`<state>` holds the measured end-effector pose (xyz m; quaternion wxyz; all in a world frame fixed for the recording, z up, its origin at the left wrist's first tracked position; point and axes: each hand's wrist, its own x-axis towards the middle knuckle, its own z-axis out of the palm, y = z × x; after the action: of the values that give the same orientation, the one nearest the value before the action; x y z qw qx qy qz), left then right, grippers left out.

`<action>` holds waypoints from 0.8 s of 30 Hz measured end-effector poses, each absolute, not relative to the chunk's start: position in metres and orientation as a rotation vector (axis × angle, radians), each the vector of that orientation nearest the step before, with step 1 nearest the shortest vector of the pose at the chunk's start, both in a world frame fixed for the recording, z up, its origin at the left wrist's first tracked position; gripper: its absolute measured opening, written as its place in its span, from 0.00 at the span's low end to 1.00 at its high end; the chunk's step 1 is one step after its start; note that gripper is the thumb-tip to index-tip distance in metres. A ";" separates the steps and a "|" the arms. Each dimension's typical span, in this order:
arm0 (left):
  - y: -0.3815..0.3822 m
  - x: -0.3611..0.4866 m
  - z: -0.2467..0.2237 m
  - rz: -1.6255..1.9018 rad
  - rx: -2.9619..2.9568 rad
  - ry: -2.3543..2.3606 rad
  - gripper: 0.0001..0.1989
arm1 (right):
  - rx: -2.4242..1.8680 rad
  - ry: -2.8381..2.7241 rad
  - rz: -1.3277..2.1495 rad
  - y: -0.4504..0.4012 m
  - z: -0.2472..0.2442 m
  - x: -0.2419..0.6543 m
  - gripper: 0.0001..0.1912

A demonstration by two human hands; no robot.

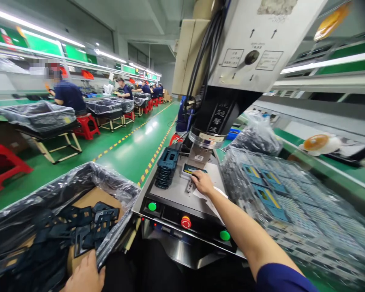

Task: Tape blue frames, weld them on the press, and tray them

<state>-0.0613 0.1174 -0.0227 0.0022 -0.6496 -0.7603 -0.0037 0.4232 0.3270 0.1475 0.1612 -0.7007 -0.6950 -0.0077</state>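
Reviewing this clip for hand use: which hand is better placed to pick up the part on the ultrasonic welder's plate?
Probably the right hand: its fingers are already on the part on the plate. The left hand is down at the lined bin of black frames, farther from the machine.

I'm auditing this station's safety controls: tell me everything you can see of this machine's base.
The base is a brushed-steel housing with a black front panel. That panel carries two green buttons and a red emergency stop between them. On its pale top plate sit a stack of dark blue plastic frames and a fixture holding a blue-and-yellow part, which the right hand touches. A sheet of white paper lies beside that wrist.
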 end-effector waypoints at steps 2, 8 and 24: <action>0.118 -0.059 -0.020 0.010 -2.023 -2.389 0.23 | -1.993 -1.982 -0.008 0.330 0.145 0.421 0.19; 0.122 -0.054 -0.016 0.039 -1.930 -2.470 0.24 | -2.038 -1.965 0.027 0.345 0.140 0.420 0.22; 0.138 -0.005 0.002 -0.452 -2.108 -2.365 0.29 | -1.504 -1.813 -0.531 0.183 0.094 0.394 0.25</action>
<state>-0.0051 0.1379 0.0022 -0.0296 -0.6584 -0.7387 -0.1410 0.3943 0.1832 0.0944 0.3553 -0.5823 -0.7018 -0.2053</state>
